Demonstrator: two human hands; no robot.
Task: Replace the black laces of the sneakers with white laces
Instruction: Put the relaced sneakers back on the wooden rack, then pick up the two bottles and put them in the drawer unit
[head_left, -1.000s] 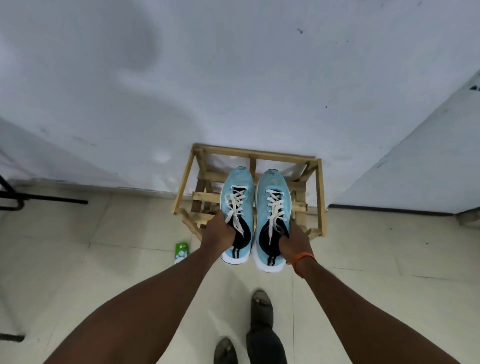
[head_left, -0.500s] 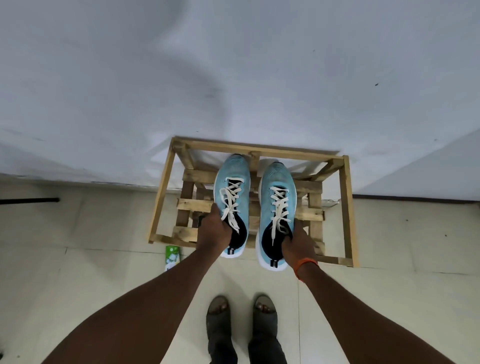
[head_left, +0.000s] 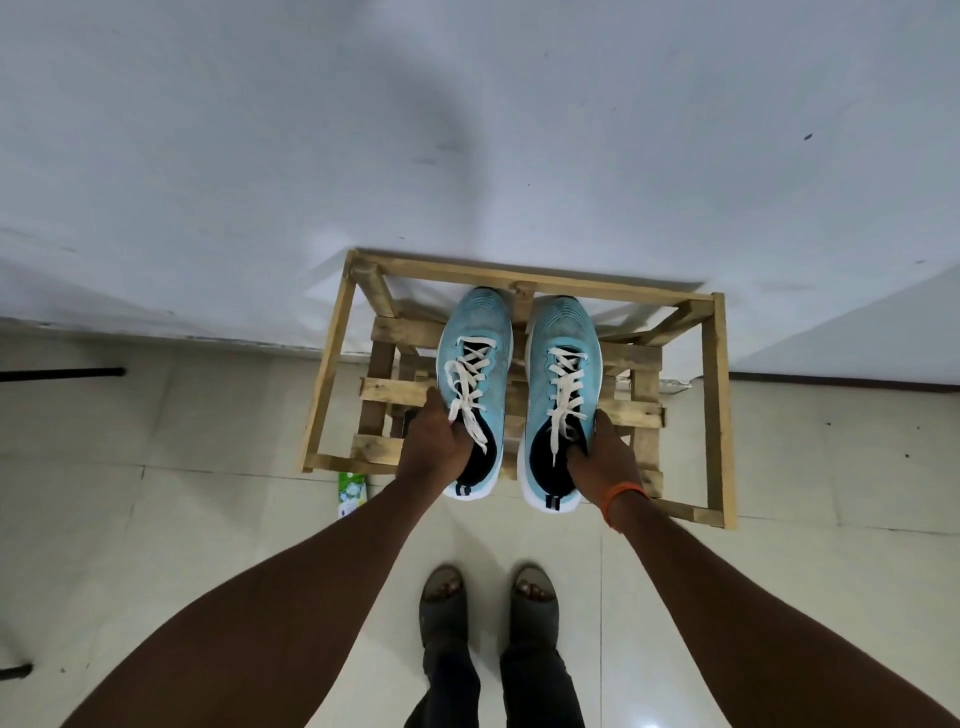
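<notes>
1. Pointing toes-first at the wall (head_left: 467, 130), the left sneaker (head_left: 475, 332) and right sneaker (head_left: 563, 332) are seen side by side over a wooden rack (head_left: 328, 364), with white laces (head_left: 566, 375) threaded through both.
2. The left sneaker's collar is gripped by the left hand (head_left: 434, 447), fingers curled over its rim; the right sneaker's collar is gripped likewise by the right hand (head_left: 605, 457).

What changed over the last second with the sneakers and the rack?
The person stepped closer to the rack, feet now side by side, bringing the left sneaker and right sneaker further over it toward the wall. Nothing was taken up or let go: the left hand and right hand still grip one sneaker each, white laces in both.
</notes>
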